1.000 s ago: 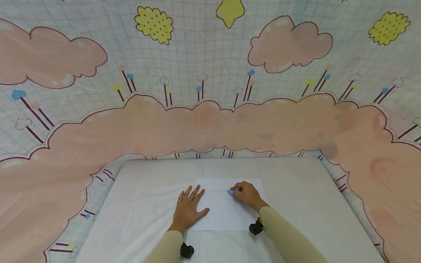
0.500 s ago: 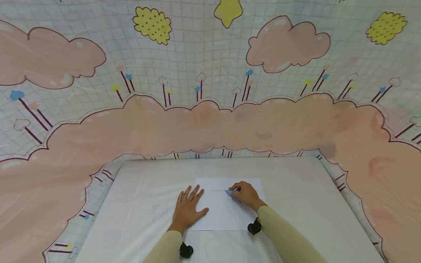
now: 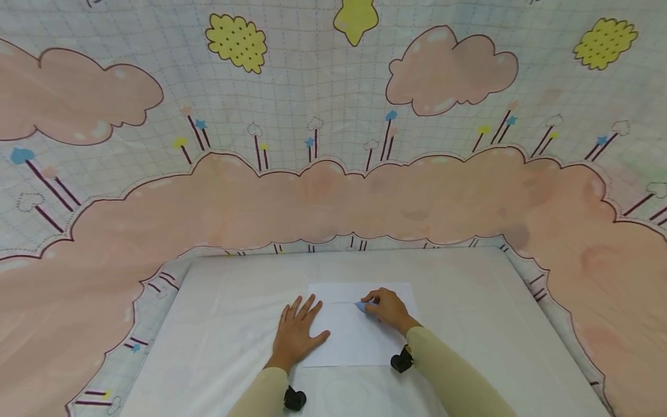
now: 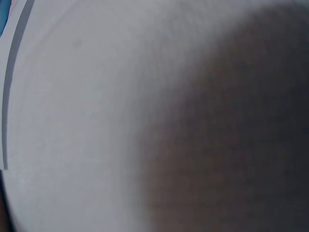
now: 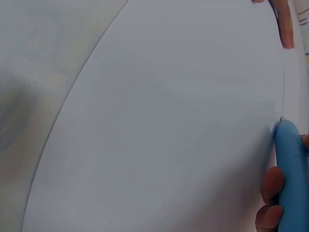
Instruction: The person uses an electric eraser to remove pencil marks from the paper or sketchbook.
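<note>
A white sheet of paper (image 3: 344, 341) lies flat on the table. My right hand (image 3: 391, 307) grips a thick blue pen (image 5: 291, 179), its tip at the paper toward the far side. From that tip a thin line (image 3: 341, 302) runs left across the sheet; in the right wrist view it stretches toward fingers of the other hand. My left hand (image 3: 297, 336) rests with spread fingers over the sheet's left edge, thumb on the paper. In the left wrist view a dark blur covers much of the picture, with a strip of the paper's edge (image 4: 6, 96) at the far left.
The table (image 3: 234, 301) is covered with a plain white cloth. A patterned cloth with pink clouds (image 3: 453, 75) hangs behind it and surrounds its sides. Black heart-shaped pieces sit at the left wrist (image 3: 295, 399) and right wrist (image 3: 402, 360).
The head view shifts slightly, so everything slides a little to the left in the picture. Both hands and the pen keep nearly the same place on the paper.
</note>
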The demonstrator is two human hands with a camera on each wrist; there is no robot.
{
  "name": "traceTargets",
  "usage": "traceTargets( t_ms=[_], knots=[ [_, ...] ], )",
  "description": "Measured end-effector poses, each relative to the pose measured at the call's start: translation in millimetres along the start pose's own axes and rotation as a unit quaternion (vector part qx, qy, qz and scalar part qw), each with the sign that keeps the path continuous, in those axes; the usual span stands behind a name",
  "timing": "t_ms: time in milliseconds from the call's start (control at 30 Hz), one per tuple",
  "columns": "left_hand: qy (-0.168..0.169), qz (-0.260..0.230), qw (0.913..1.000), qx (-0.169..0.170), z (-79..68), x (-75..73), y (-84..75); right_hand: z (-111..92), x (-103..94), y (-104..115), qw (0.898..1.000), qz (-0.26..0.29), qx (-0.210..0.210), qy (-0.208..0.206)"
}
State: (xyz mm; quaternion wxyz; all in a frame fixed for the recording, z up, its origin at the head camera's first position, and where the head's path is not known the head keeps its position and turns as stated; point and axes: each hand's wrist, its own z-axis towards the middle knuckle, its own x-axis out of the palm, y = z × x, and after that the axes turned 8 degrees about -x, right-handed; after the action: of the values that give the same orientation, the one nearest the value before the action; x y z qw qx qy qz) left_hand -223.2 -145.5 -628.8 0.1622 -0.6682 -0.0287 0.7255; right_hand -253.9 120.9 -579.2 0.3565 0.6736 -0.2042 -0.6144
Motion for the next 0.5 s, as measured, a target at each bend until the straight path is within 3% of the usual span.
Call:
traceTargets(
  t_ms=[500],
  knots=[
    [0.001, 0.004, 1.0, 0.0, 0.4, 0.2, 1.1, 2.5, 4.1, 3.2, 1.0, -0.011, -0.017, -0.006]
  ],
)
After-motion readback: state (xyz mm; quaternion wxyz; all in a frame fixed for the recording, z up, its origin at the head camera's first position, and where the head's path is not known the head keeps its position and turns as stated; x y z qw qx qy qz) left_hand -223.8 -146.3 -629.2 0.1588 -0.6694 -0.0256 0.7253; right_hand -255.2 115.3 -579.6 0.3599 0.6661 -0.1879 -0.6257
